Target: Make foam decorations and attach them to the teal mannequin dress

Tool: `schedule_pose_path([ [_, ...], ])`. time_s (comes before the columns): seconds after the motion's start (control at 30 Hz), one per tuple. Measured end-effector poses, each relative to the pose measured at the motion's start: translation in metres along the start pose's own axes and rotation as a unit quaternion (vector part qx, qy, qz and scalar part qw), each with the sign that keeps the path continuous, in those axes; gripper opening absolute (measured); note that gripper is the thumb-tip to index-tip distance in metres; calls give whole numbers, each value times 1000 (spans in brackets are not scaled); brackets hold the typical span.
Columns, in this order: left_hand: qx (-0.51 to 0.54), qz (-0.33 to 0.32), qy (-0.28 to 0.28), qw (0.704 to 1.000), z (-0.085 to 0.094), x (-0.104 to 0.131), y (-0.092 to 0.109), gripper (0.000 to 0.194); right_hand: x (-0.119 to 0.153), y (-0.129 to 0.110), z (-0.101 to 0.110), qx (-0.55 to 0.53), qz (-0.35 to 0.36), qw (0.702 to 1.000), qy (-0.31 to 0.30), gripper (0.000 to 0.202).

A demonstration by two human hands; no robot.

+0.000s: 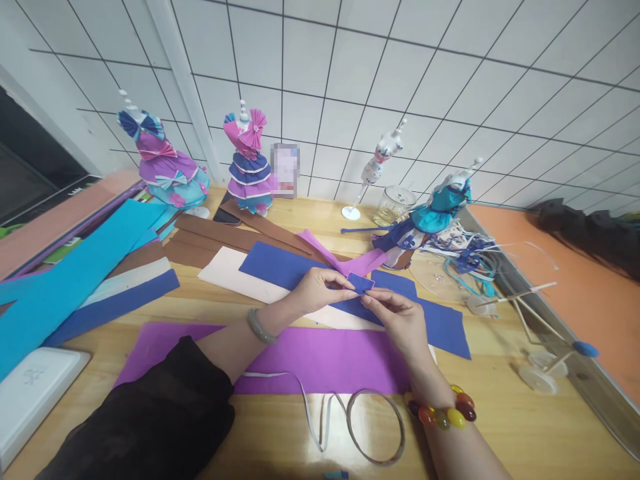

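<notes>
Between my two hands is a small blue paper piece with a thin pink-purple edge. My left hand pinches its left end between thumb and fingers. At the other end, the thumb and forefinger of my right hand close on it. Just behind it lies a pink-purple paper strip. Under my hands are blue paper strips and a cream paper strip. A wide purple paper sheet lies nearer to me, beneath both forearms.
Mini dress forms in paper dresses stand at the back, including one in blue and purple and a teal one. A bare form stands near a glass cup. A tape roll lies in front; scraps and sticks sit right.
</notes>
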State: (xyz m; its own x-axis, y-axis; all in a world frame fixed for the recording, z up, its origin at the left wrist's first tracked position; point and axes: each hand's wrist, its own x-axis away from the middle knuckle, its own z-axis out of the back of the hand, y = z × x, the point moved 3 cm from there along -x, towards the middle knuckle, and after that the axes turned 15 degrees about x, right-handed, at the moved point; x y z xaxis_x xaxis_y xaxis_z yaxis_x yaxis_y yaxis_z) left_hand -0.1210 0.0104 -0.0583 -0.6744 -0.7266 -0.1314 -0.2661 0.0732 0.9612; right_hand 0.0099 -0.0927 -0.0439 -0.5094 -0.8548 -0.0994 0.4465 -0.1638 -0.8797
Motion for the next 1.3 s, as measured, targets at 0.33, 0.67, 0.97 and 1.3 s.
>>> schedule_pose_path([
  [0.33,42,11,8,999,-3,0,-2,29,1,0,-1,-23,-38,999,-9,25],
  [0.67,-78,-52,3,996,0,1,0,28,-1,3,-2,-15,2,1000,-8,27],
  [0.97,-109,-50,-30,992,-4,1,3,16,0,7,-4,15,46,999,-17,23],
  [1.3,-108,-39,-29,993,-5,2,3,17,1,4,-6,98,108,989,-26,22],
])
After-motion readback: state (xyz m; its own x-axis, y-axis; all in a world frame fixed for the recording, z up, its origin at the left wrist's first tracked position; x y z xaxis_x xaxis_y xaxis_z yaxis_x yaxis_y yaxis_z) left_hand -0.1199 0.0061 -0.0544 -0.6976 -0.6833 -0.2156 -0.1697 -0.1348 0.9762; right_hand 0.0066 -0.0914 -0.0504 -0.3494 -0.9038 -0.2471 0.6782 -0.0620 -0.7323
